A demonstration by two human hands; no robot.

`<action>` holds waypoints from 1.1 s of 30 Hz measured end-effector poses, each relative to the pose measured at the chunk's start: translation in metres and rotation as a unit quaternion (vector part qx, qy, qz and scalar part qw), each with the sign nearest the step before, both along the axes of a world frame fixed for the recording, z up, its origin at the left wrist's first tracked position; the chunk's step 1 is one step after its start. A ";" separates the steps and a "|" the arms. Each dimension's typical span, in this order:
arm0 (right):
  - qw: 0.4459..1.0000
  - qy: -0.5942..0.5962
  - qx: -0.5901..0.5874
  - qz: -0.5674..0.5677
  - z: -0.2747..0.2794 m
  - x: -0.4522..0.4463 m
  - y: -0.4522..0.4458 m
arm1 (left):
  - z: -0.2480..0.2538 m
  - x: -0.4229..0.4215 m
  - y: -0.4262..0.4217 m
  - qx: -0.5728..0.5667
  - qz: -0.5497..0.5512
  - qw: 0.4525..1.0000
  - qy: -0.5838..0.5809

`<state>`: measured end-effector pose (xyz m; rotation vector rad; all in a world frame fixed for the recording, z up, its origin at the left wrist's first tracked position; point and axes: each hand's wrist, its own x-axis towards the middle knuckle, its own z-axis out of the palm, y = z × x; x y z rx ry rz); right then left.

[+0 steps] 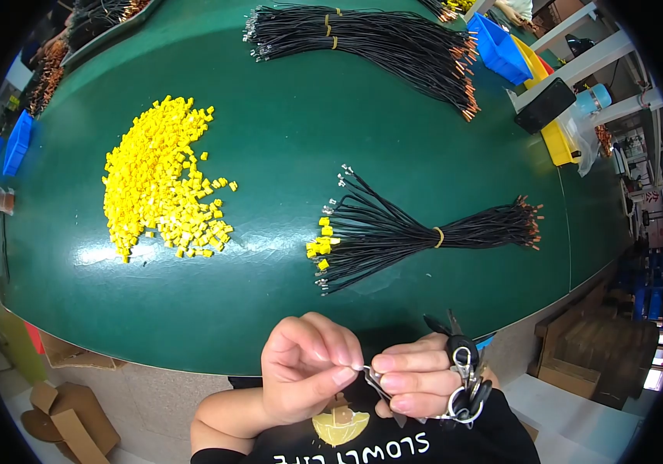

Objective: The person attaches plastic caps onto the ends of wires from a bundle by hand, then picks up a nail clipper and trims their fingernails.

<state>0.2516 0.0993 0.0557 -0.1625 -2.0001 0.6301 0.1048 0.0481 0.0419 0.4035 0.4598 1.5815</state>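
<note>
My left hand (304, 370) is closed in a pinch at the table's front edge, its fingertips on something small and pale that I cannot make out. Right beside it, my right hand (418, 379) is wrapped round a bunch of keys (467, 387) with metal rings and black parts; thin metal pieces stick out between the two hands. Beyond the hands lies a bundle of black wires (393, 240), tied with a tan band (439, 237). Yellow connector housings (320, 246) cover some of its left-end terminals, while other metal terminals there are bare. Copper ends show at its right.
A heap of loose yellow housings (153, 182) spreads over the green table (269, 162) at the left. Banded black wires (370, 46) lie at the back. Blue bin (498, 50) and yellow bin (557, 143) stand at the right edge. A cardboard box (76, 425) is on the floor.
</note>
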 end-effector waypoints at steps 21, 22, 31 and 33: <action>1.000 0.005 0.020 0.022 -0.005 0.000 0.003 | -0.007 0.002 0.000 0.059 -0.004 0.997 -0.057; 0.999 0.013 0.027 0.015 -0.006 -0.001 0.003 | -0.007 0.001 0.000 0.062 -0.005 0.997 -0.049; 1.000 0.011 0.023 0.013 -0.005 0.000 0.002 | -0.008 0.001 0.000 0.078 -0.004 0.997 -0.014; 0.999 0.008 0.030 0.012 -0.004 0.001 0.003 | -0.008 0.001 0.001 0.080 -0.003 0.997 -0.011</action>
